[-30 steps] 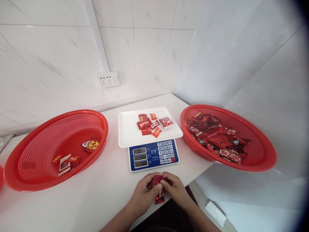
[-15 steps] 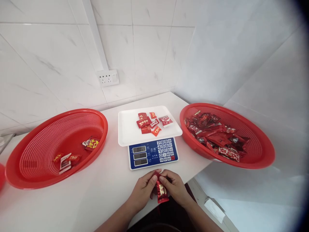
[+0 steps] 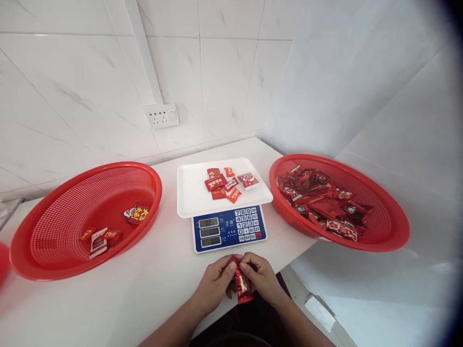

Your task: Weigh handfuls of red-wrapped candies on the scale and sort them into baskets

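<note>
A red snack packet point(image 3: 243, 285) with gold lettering hangs at the table's front edge, pinched at its upper end by both hands. My left hand point(image 3: 214, 283) grips it from the left with the thumb on top. From the right, my right hand point(image 3: 261, 278) holds the same packet between thumb and fingers. Just beyond the hands stands a blue and white digital scale point(image 3: 229, 230). On its white tray point(image 3: 191, 189) lie several small red snack packets point(image 3: 216, 182) toward the right half.
At right, a red plastic basket point(image 3: 392, 217) holds a heap of red packets point(image 3: 327, 205). The red basket point(image 3: 65, 212) at left has several packets point(image 3: 104, 239) inside. Part of another red rim shows at the far left. A wall socket point(image 3: 162, 116) sits above the table point(image 3: 144, 299).
The packet has tilted slightly in my hands, and its lower end has shifted a little to the right. The scale and the packets on its tray stay as they were.
</note>
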Tool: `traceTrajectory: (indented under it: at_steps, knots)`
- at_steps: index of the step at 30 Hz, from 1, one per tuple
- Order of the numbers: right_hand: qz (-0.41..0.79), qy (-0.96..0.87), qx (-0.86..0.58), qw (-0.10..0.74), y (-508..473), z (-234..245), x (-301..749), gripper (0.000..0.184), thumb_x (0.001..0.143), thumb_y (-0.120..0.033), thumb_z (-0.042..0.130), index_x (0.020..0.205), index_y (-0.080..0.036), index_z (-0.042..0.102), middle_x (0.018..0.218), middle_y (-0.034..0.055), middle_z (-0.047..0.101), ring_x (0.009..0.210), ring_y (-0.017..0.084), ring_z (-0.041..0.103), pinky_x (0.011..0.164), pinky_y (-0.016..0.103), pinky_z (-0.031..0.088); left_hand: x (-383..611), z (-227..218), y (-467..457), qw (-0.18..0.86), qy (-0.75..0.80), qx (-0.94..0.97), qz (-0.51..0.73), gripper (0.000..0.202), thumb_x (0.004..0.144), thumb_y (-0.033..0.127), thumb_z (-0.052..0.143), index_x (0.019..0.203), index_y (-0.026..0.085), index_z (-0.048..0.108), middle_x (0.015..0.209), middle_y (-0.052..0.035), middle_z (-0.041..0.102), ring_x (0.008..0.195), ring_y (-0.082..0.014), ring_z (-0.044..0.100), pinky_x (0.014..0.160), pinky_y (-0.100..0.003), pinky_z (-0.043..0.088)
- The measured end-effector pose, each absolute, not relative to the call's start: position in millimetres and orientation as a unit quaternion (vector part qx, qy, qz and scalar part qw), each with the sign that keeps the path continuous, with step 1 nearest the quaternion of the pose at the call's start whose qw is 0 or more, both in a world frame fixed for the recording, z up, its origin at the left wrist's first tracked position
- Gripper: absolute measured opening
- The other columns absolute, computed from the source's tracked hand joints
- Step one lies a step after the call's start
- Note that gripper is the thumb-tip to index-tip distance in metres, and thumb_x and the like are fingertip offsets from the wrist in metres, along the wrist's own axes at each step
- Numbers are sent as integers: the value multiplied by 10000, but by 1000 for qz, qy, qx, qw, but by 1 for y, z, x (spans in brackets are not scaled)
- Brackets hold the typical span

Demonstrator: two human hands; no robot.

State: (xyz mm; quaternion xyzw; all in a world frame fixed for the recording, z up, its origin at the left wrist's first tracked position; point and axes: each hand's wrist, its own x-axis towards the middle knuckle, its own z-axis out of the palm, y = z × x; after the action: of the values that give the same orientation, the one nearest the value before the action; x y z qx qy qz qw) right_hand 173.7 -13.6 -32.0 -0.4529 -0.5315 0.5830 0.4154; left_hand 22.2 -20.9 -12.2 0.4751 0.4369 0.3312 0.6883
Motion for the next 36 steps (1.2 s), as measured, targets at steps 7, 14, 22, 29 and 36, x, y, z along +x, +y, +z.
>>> traceTrajectory:
  at_steps: [7, 14, 22, 29, 36]
  knots:
    - [623, -501, -442, 407, -10, -32, 180, 365, 758, -519, 565, 628, -195, 461, 512, -50, 501, 445, 96, 444, 456, 218, 364, 21, -11, -20, 712, 403, 478, 319, 512, 836, 504, 463, 1210, 157, 500, 745, -22, 560, 591, -122, 521, 503, -239, 438]
    - [653, -461, -425, 425, -8, -41, 185, 381, 754, -520, 574, 614, -194, 433, 499, -56, 467, 421, 83, 400, 421, 208, 340, 20, -14, -20, 713, 394, 495, 303, 560, 798, 500, 528, 1238, 162, 450, 824, -37, 546, 649, -126, 507, 526, -231, 435]
    - [642, -454, -421, 452, -8, -44, 186, 347, 762, -461, 599, 609, -178, 467, 502, -56, 453, 431, 76, 387, 432, 203, 316, 19, -10, -21, 708, 406, 494, 300, 555, 784, 446, 571, 1238, 152, 444, 878, -50, 550, 646, -117, 497, 588, -260, 435]
    - [634, -457, -426, 456, -8, -42, 185, 338, 755, -456, 609, 609, -174, 491, 532, -46, 469, 464, 85, 406, 454, 213, 335, 21, -12, -22, 717, 393, 484, 312, 547, 796, 450, 560, 1242, 158, 437, 861, -36, 542, 628, -106, 491, 585, -251, 423]
    - [638, -462, -417, 454, -7, -44, 184, 341, 759, -462, 608, 615, -175, 492, 504, -45, 487, 444, 85, 417, 445, 211, 336, 22, -13, -21, 715, 381, 484, 330, 486, 841, 463, 487, 1208, 145, 460, 820, -31, 571, 619, -110, 506, 594, -260, 422]
